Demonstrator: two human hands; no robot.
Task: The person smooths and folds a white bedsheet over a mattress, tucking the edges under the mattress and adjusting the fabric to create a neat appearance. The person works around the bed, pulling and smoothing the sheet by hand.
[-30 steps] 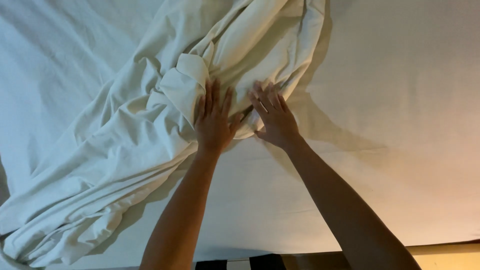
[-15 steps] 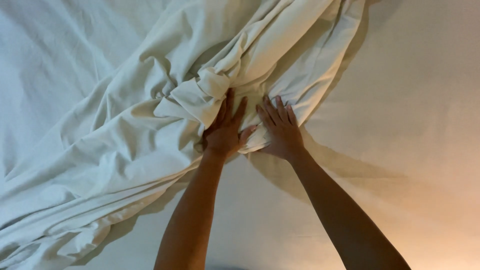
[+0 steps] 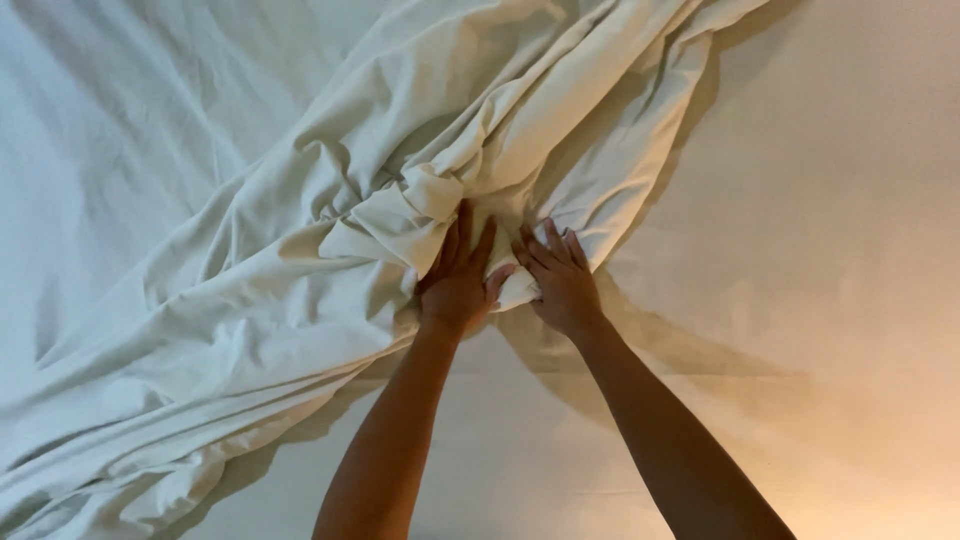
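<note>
A crumpled white sheet [image 3: 300,300] lies bunched in a diagonal band across the flat mattress cover [image 3: 820,300]. My left hand [image 3: 458,280] rests flat on the bunched edge, fingers stretched out, their tips tucked under a thick fold [image 3: 420,205]. Right beside it, my right hand [image 3: 560,280] presses palm-down on the same edge with its fingers spread. A small bulge of cloth shows between the two thumbs. Neither hand closes around the cloth.
The smooth mattress cover fills the right side and the bottom middle of the view. More of the loose sheet spreads over the upper left and runs off the top and the left edges.
Both hands have slid farther away from me, pushing the bunched edge of the sheet ahead of them. The fold has piled up higher over my left fingertips.
</note>
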